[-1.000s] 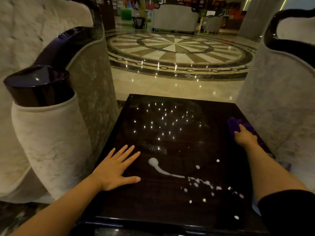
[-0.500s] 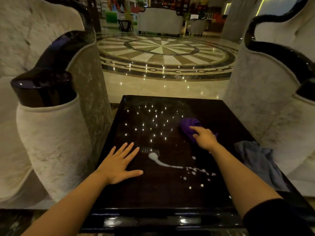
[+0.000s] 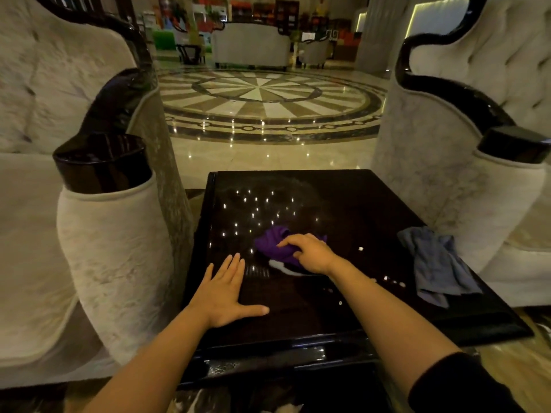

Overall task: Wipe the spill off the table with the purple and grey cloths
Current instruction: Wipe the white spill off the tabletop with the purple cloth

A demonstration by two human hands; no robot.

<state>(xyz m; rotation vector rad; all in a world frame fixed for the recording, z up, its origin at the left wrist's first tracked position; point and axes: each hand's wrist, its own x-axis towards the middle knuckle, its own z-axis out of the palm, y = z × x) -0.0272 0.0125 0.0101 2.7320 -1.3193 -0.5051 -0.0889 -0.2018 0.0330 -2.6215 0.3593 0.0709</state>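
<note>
A glossy dark table [image 3: 343, 204] stands in front of me. On its middle lies the bunched purple cloth [image 3: 272, 242], and my right hand [image 3: 311, 253] presses on it with fingers curled into the fabric. Just under that hand a white spill streak [image 3: 278, 267] shows, with small white droplets [image 3: 393, 282] scattered to the right. My left hand [image 3: 228, 293] lies flat on the table's left side, fingers spread, holding nothing. The crumpled grey cloth [image 3: 433, 263] rests untouched near the table's right edge.
A pale upholstered armchair with a dark glossy arm cap [image 3: 101, 165] stands close on the left. A matching armchair [image 3: 465, 174] flanks the right side. Beyond the table's far edge stretches a polished patterned marble floor [image 3: 268, 105].
My right hand has dragged the purple cloth from the table's right edge to the middle, onto the head of the spill streak. The left hand stayed flat. The grey cloth came into view.
</note>
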